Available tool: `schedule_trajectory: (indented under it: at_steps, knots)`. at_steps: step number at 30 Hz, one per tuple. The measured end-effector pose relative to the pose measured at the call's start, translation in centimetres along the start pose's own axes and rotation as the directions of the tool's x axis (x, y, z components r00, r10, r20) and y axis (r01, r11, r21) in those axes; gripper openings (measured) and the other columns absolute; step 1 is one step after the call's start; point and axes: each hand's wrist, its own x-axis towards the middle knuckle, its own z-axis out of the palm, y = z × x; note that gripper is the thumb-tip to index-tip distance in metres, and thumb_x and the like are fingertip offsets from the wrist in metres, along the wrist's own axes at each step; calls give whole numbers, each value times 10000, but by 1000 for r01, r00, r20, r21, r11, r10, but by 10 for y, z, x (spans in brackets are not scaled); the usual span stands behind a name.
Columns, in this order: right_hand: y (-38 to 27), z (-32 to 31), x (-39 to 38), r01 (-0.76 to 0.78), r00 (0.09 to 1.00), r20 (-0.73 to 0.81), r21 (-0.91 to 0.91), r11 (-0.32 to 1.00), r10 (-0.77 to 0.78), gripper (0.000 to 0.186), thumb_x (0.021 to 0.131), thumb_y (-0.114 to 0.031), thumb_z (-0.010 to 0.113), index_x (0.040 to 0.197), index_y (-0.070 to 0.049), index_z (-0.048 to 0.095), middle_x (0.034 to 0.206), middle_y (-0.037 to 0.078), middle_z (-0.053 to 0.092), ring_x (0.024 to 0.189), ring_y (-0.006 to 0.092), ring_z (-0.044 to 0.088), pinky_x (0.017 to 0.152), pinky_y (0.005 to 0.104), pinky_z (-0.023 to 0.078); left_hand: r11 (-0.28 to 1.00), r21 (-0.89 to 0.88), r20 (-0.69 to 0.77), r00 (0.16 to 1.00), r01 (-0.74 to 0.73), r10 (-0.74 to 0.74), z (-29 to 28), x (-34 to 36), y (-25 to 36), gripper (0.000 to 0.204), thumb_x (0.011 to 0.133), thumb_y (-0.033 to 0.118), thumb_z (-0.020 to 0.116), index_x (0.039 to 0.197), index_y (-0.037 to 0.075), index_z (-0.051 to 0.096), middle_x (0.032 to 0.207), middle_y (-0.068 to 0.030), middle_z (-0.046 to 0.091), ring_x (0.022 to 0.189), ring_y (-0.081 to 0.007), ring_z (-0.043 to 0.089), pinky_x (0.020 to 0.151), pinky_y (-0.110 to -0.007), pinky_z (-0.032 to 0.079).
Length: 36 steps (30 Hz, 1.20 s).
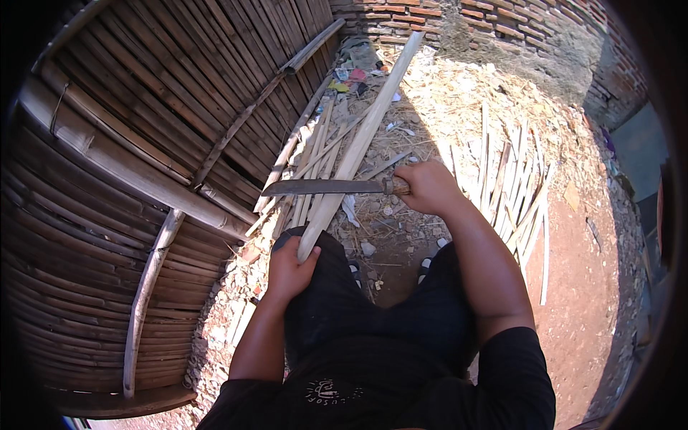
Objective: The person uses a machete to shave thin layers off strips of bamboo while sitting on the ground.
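My left hand (292,268) is closed round the near end of a long, pale split bamboo strip (364,136), just above my left knee. From there the strip slants away and to the right, toward the brick wall. In my right hand (430,188) is the wooden handle of a machete (322,187). Its dark, broad blade points left and lies across the strip, a short way beyond my left hand. Whether the edge bites into the bamboo I cannot tell.
A slatted bamboo wall (165,93) rises close on the left. Several thin bamboo strips (505,179) lie on the ground at right, and more strips (315,161) lie along the left wall. Shavings and litter cover the ground up to a brick wall (494,29) at the back.
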Motion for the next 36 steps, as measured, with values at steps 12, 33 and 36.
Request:
schedule_trajectory:
  at_steps: [12, 33, 36]
  knots:
    - [-4, 2, -2, 70, 997, 25, -22, 997, -70, 302, 805, -272, 775, 1059, -121, 714, 872, 146, 733, 857, 377, 723, 776, 505, 572, 1000, -8, 27, 999, 20, -19, 0, 1, -1, 426, 944, 360, 761, 1150, -5, 686, 863, -237, 743, 794, -395, 746, 733, -466, 579]
    - [-21, -7, -1, 75, 995, 67, -32, 997, -73, 304, 783, -242, 748, 1071, -149, 716, 886, 128, 742, 859, 364, 730, 769, 508, 582, 999, -40, 15, 1000, 16, -15, -3, -2, -4, 437, 939, 368, 765, 1160, -2, 689, 826, -230, 736, 773, -392, 742, 714, -465, 572]
    - [-21, -17, 0, 65, 995, 74, -20, 998, -63, 287, 798, -244, 747, 1064, -143, 715, 885, 136, 739, 862, 371, 728, 769, 512, 580, 993, 26, -35, 993, -112, 113, -1, -3, -16, 451, 941, 373, 765, 1178, -2, 685, 846, -234, 739, 775, -389, 744, 716, -461, 575]
